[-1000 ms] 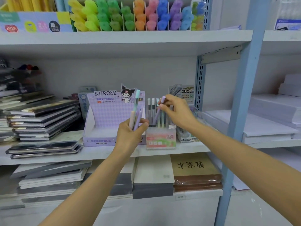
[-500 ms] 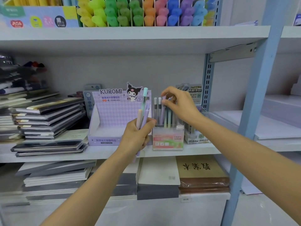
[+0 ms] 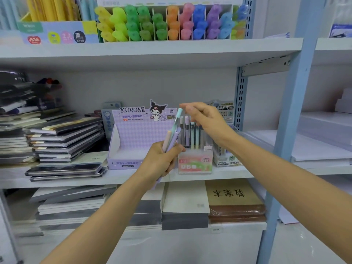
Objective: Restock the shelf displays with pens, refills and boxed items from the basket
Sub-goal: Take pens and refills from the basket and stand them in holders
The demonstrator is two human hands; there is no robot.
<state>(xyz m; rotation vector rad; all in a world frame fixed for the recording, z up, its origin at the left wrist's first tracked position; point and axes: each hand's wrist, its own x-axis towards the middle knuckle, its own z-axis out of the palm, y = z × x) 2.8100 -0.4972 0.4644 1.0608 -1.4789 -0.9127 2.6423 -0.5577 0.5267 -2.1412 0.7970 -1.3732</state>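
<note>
RESTOCKING IN PROGRESS: A person works at a stationery shelf (image 3: pixel 234 173). The left hand (image 3: pixel 162 161) is closed round a small bundle of pens (image 3: pixel 172 136) in peach, lilac and mint, held upright by their lower barrels, with a lilac end poking out below the palm. Just right of that hand stands the clear display box (image 3: pixel 195 161) marked "Fruit Soda", partly filled with stocked pens (image 3: pixel 190 134) standing on end. Behind the hand and to its left sits the purple Kuromi carton (image 3: pixel 131 141).

The right hand (image 3: pixel 206 121) hovers above the box, fingers loosely curved and holding nothing that shows. Its fingertips (image 3: pixel 185 107) are close to the cap of the mint pen (whether they touch it cannot be told). The basket is out of view.

The pens look light, stiff and smooth-barrelled, so they are likely to slide against each other in a loose fist. The sensible hold is a pinch near the capped top of one pen, drawing it straight up clear of its neighbours, then lowering it into a free slot. The box itself looks light enough to tip if nudged.
</note>
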